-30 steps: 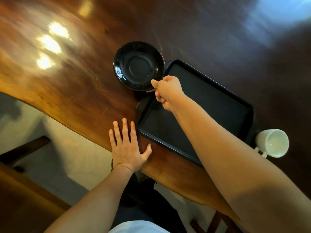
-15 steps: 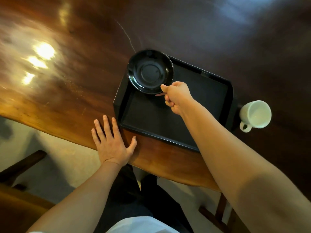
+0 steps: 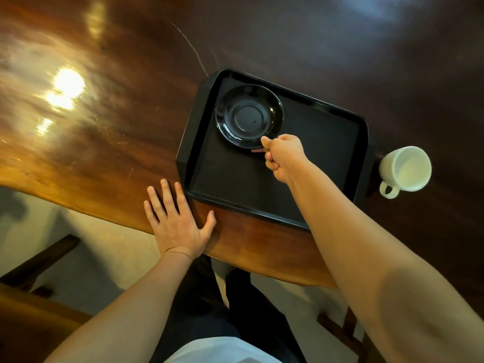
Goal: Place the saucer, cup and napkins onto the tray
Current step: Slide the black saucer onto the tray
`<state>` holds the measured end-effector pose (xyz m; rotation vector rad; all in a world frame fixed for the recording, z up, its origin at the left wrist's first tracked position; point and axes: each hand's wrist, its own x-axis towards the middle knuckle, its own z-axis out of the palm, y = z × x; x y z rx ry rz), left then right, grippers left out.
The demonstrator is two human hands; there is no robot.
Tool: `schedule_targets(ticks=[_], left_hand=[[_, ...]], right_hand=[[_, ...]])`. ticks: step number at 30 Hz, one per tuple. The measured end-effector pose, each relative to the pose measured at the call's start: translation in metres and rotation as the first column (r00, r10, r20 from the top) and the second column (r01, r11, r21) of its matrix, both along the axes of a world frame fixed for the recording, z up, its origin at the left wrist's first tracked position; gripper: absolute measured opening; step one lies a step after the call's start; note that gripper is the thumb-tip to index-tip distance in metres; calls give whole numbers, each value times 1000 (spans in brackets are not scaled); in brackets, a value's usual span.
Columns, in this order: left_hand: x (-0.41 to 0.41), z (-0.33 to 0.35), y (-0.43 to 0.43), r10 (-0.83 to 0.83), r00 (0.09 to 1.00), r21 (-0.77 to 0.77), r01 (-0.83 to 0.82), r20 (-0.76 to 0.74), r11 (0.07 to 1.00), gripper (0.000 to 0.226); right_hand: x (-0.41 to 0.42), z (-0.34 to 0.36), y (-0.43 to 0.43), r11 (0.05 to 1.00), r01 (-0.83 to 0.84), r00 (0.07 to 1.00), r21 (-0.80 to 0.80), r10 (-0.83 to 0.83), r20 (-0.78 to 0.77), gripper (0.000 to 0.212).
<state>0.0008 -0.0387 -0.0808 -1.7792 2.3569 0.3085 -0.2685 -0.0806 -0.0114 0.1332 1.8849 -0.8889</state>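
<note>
A glossy black saucer is over the far left part of the black rectangular tray. My right hand pinches the saucer's near rim between thumb and fingers. Whether the saucer rests on the tray floor or hovers just above it, I cannot tell. A white cup lies on the table just right of the tray, mouth towards me, handle at the near left. My left hand lies flat on the table, fingers spread, beside the tray's near left corner. No napkins are in view.
The wooden table is dark and shiny, with lamp reflections at the left. Its wavy near edge runs just below my left hand and the tray. Chair parts and pale floor show under the edge.
My right hand has carried the saucer from the table left of the tray to over the tray's far left part. The left hand stays flat on the table.
</note>
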Motion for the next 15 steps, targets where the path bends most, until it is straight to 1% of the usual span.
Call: schedule_targets(ticks=[2, 4, 5, 10, 12, 13, 15], left_hand=[[0, 0, 0, -1, 1000, -1, 1, 2, 1000, 102], [1, -1, 0, -1, 1000, -1, 1, 2, 1000, 102], [1, -1, 0, -2, 1000, 0, 2, 0, 1000, 102], [1, -1, -1, -12, 1000, 7, 12, 5, 1000, 103], [2, -1, -1, -13, 1000, 9, 13, 3, 1000, 103], [2, -1, 0, -15, 1000, 8, 15, 2, 1000, 103], [2, -1, 0, -18, 1000, 6, 18, 1, 1000, 103]], right_hand=[[1, -2, -2, 1000, 11, 1000, -4, -11, -9, 16], [1, -5, -4, 1000, 25, 1000, 2, -25, -10, 30], [1, -5, -5, 999, 33, 999, 2, -33, -7, 33], [3, -5, -10, 999, 42, 999, -4, -42, 5, 29], [4, -5, -12, 1000, 30, 1000, -8, -30, -6, 16], [5, -5, -13, 1000, 21, 1000, -10, -21, -16, 14], [4, -8, -14, 1000, -3, 998, 0, 3, -55, 26]])
